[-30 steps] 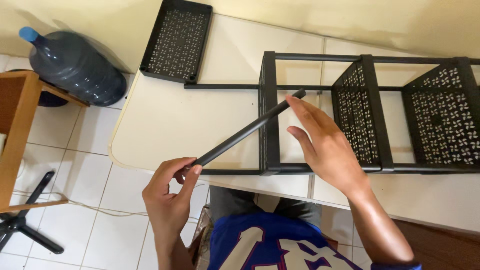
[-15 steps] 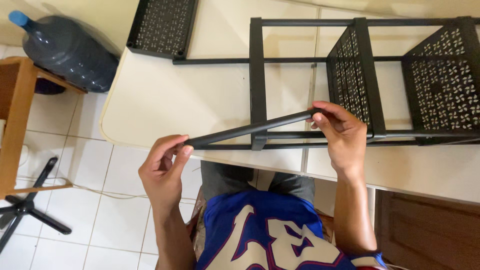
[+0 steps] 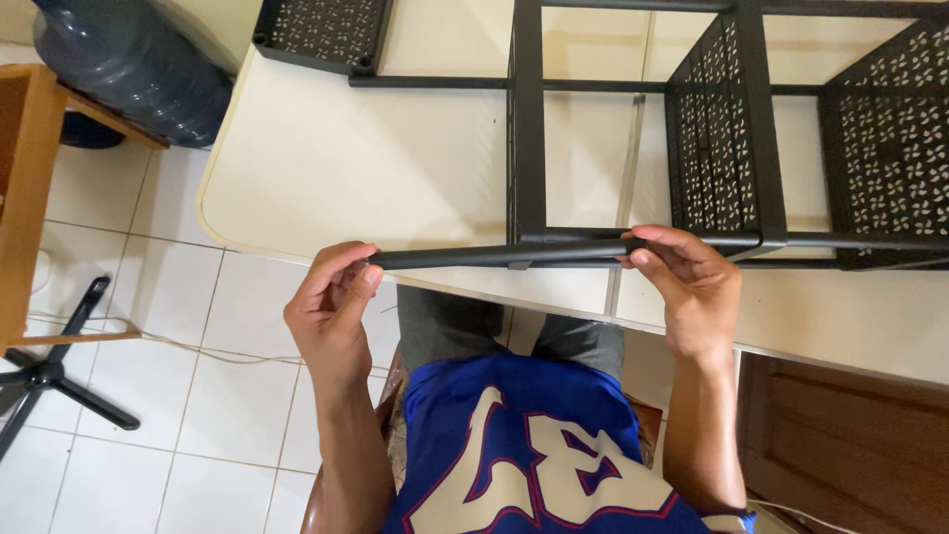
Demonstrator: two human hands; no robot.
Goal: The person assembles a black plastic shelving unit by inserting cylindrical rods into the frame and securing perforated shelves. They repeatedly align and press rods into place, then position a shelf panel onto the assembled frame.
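Observation:
A black metal bar (image 3: pixel 494 256) lies almost level along the near edge of the cream table (image 3: pixel 356 168). My left hand (image 3: pixel 331 311) pinches its left end with fingers and thumb. My right hand (image 3: pixel 692 287) grips its right end, where the bar meets the near lower rail of a black metal rack frame (image 3: pixel 526 129) lying on its side on the table. The rack has perforated black shelf panels (image 3: pixel 717 129) set between its posts.
A loose perforated black shelf (image 3: pixel 321 30) lies at the table's far left. A large blue water jug (image 3: pixel 133 59) rests on a wooden stand (image 3: pixel 25 188) at the left. A black chair base (image 3: pixel 49 371) and a thin cable lie on the white tiled floor.
The bar swung down from a diagonal tilt to nearly level and came to the rack's near rail. My right hand closed round its right end. The view shifted toward the table.

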